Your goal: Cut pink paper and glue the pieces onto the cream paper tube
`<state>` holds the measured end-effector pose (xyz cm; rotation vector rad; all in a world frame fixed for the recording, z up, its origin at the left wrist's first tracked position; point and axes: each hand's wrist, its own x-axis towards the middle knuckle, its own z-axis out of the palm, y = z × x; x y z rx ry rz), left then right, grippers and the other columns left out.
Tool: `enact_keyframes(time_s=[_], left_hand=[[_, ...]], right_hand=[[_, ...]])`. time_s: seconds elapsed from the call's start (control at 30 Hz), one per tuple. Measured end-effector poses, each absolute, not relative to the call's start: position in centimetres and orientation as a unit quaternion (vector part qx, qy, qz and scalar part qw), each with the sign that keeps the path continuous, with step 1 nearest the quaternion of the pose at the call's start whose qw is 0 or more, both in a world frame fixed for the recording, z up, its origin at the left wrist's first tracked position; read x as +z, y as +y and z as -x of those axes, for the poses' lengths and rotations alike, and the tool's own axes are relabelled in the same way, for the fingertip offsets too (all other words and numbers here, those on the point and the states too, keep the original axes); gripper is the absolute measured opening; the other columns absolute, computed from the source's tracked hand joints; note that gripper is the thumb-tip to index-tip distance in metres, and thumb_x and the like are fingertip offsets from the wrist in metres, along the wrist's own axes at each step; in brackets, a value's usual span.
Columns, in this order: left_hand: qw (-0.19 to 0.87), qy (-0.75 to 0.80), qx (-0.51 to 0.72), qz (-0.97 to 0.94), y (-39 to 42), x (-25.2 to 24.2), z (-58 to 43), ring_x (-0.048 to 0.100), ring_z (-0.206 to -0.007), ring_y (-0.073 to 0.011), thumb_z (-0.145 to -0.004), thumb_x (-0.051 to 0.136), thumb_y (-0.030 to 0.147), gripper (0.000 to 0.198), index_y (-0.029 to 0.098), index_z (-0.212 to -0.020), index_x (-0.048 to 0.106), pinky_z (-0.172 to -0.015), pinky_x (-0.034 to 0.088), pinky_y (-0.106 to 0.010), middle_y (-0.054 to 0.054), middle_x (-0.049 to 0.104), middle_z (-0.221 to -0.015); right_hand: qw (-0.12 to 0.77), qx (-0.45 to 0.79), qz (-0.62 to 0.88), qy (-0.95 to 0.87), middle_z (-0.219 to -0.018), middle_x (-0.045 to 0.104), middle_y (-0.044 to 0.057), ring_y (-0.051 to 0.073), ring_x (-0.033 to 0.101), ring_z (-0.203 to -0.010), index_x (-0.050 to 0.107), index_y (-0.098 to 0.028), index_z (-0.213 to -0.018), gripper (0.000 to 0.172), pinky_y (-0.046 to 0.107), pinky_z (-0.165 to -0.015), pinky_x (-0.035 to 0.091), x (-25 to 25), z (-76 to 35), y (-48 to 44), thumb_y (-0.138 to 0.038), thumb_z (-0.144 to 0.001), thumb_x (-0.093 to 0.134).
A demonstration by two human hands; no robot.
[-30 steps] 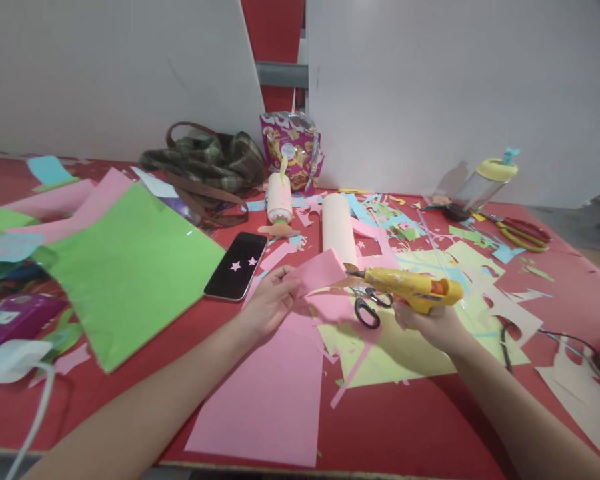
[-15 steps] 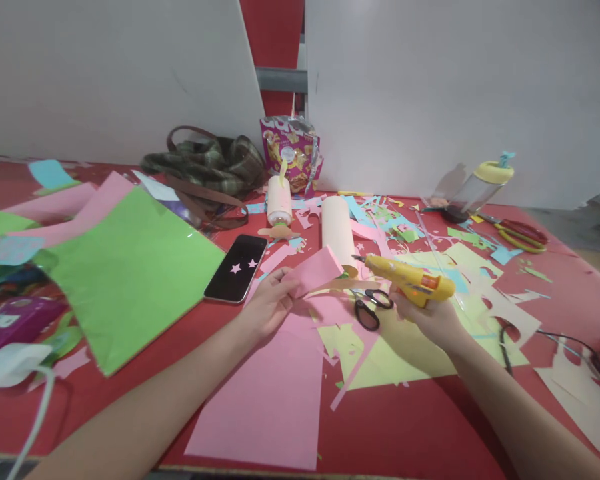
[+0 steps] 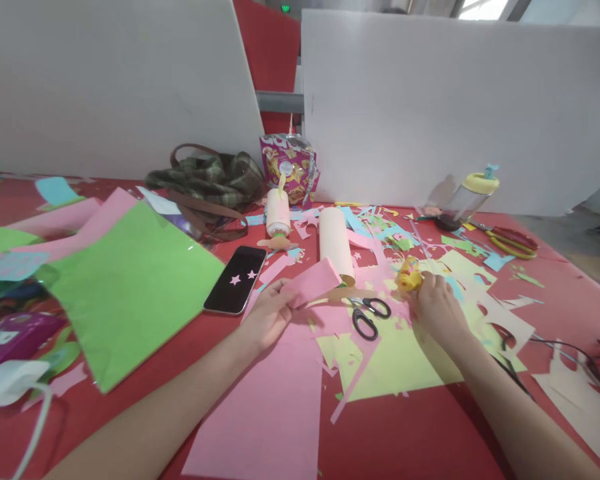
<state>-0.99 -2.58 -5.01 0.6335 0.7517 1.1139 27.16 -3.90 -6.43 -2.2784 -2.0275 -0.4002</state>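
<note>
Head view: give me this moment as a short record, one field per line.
Left hand: holds a pink paper strip
Right hand: at the yellow glue gun; grip partly hidden
Between hands: black-handled scissors
Phone: dark screen, two pink stars on it
Back: plaid bag, purple snack bag
Table: red, strewn with paper scraps

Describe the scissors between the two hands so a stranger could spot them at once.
On the red table, look between the left hand and the right hand. Just nearer than the cream tube, the scissors lie on paper. Two black loop handles set them apart from the paper and the red-and-yellow tool farther right.
</note>
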Motion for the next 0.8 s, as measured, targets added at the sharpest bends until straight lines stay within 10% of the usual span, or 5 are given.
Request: enact_keyframes(time_s=[0.37,0.8], left_hand=[[0.69,0.367,0.558,-0.281,-1.5,-5.3,1.6,0.042,-0.049,-0.006,-0.061,0.065,0.017,0.024,0.016,-0.051,0.043,-0.064,0.045,-0.023,0.006,0.042,-0.05],[0.619,0.406,0.624,-0.25,0.5,-5.7,3.7,0.055,-0.066,-0.0082,-0.055,0.063,0.009,0.014,0.014,-0.064,0.053,-0.065,0.046,-0.021,0.003,0.058,-0.069]], right_hand=[[0.123,-0.124,0.749,-0.639,-0.108,0.048,0.017,0.032,0.044,-0.098,0.04,-0.011,-0.112,0.041,0.044,-0.073,0.04,-4.7,-26.1,-4.1,-0.024,-0.073,0.041],[0.263,0.253,0.694,-0.621,-0.093,0.058,0.01,0.023,0.056,-0.08,0.048,-0.016,-0.097,0.037,0.038,-0.071,0.042,1.1,-20.7,4.8,-0.037,-0.066,0.055]])
